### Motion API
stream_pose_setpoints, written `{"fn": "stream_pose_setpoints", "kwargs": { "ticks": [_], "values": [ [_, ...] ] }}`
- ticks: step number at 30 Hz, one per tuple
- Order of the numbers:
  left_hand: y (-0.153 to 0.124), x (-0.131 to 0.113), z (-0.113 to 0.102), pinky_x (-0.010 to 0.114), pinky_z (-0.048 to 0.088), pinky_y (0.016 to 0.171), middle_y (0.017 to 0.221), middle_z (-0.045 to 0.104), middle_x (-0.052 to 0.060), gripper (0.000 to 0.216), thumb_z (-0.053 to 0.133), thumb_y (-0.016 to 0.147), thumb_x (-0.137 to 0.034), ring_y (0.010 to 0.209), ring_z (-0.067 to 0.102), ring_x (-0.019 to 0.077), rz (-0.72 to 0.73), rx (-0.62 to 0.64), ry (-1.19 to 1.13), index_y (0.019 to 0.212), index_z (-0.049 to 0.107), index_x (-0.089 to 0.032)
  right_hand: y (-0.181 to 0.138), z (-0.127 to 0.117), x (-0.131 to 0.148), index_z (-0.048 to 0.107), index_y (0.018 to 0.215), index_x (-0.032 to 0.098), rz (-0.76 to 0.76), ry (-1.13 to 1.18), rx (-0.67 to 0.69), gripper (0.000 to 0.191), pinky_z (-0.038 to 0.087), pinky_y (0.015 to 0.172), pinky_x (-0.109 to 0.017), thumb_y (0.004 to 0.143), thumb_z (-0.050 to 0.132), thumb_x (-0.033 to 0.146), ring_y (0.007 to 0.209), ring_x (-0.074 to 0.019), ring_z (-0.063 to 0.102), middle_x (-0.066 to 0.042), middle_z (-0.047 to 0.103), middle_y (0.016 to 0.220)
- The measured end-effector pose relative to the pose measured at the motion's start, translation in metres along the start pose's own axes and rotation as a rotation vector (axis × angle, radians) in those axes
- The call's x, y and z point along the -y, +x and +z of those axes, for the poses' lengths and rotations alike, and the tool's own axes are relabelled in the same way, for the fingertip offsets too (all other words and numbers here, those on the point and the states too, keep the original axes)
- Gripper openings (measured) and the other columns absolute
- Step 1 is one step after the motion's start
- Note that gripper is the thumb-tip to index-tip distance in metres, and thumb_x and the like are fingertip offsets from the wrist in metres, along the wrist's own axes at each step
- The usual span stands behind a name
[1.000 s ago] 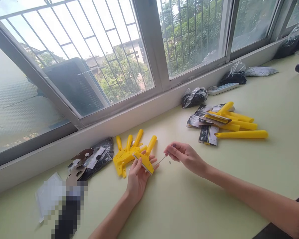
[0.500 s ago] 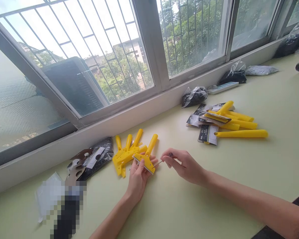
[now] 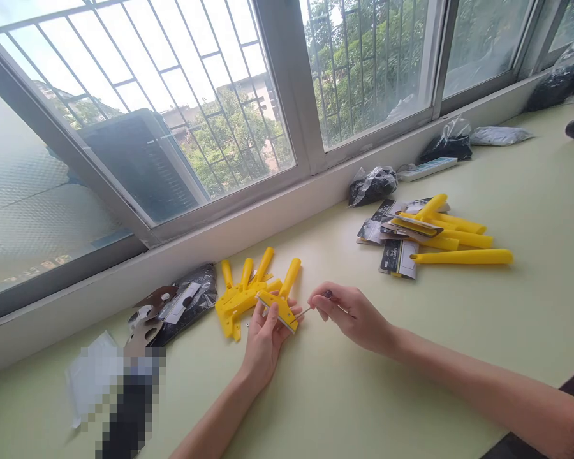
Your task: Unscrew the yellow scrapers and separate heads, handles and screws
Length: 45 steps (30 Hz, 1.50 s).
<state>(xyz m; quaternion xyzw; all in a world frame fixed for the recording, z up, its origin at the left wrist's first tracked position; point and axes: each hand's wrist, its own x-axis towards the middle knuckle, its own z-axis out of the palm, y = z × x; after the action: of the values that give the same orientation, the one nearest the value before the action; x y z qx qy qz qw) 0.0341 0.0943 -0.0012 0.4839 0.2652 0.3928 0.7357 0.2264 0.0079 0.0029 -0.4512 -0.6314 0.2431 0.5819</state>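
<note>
A yellow scraper (image 3: 278, 307) with a metal strip along its head is held in my left hand (image 3: 264, 341), thumb on its face and fingers beneath. Its handle points up and away from me. My right hand (image 3: 347, 312) is closed around the dark handle of a screwdriver (image 3: 306, 312), whose thin shaft reaches to the right end of the scraper's head. Whether the tip sits in a screw is too small to tell. Just behind my left hand lies a pile of yellow scraper parts (image 3: 239, 299), and a tiny metal nut or screw (image 3: 247, 324) rests beside it.
Carded yellow scrapers (image 3: 459, 257) are heaped at the right. Left of my hands are a black bag (image 3: 198, 293), cut cards (image 3: 146, 328) and a clear plastic sleeve (image 3: 93, 376). Bagged dark items (image 3: 373, 185) and a pale flat box (image 3: 428, 169) line the window ledge.
My right hand has turned slightly, and the screwdriver handle has shifted a little within its fingers. The left hand and the scraper have hardly moved.
</note>
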Motion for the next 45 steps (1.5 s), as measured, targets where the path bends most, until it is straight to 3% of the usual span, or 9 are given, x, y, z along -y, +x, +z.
{"fn": "stream_pose_setpoints", "kwargs": {
  "ticks": [21,45],
  "values": [
    [0.0004,-0.0004,-0.0002,0.051,0.053,0.103,0.122,0.070,0.013,0.038,0.066,0.095,-0.037,0.112,0.070,0.0289,-0.003,0.006,0.010,0.127,0.053,-0.021,-0.0001,0.0018,-0.0004,0.061,0.096,0.019,-0.046,-0.023,-0.048,0.024,0.041,0.060,-0.023,0.106,0.047,0.036,0.063,-0.0104,0.050,0.002,0.056,0.071],
    [-0.0025,-0.0026,0.0028,0.051,0.053,0.103,0.121,0.070,0.013,0.040,0.069,0.093,-0.038,0.113,0.069,0.0277,-0.002,0.007,0.024,0.127,0.055,-0.021,0.0008,0.0008,0.0010,0.062,0.095,0.019,0.027,-0.037,-0.069,0.032,0.039,0.057,-0.024,0.105,0.046,0.044,0.061,-0.0110,0.049,0.001,0.060,0.072]
  ]
}}
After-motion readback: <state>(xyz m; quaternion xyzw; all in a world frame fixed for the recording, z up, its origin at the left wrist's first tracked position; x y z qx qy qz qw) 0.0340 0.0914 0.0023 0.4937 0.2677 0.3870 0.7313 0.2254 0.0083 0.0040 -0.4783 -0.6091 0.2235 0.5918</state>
